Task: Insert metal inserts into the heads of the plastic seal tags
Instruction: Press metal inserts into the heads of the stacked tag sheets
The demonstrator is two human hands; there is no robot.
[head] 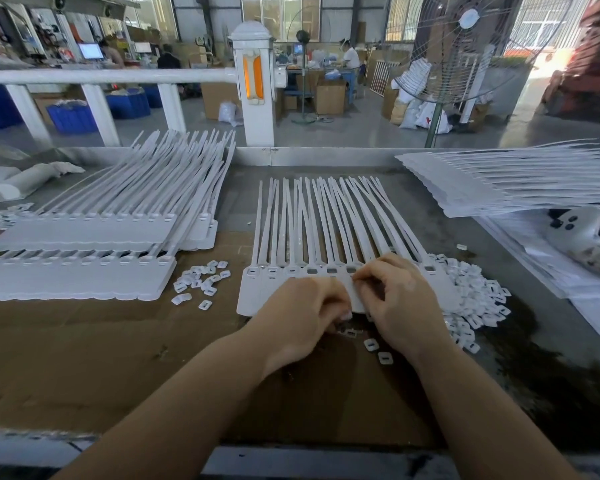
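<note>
A flat strip of white plastic seal tags lies on brown cardboard, its thin tails fanning toward twelve o'clock. Both hands sit on its smooth lower edge. The right hand has its fingers curled, fingertips pinched at a tag head. The left hand curls over small square inserts; what it grips I cannot tell. A heap of inserts lies at three o'clock, stacked strips at nine.
</note>
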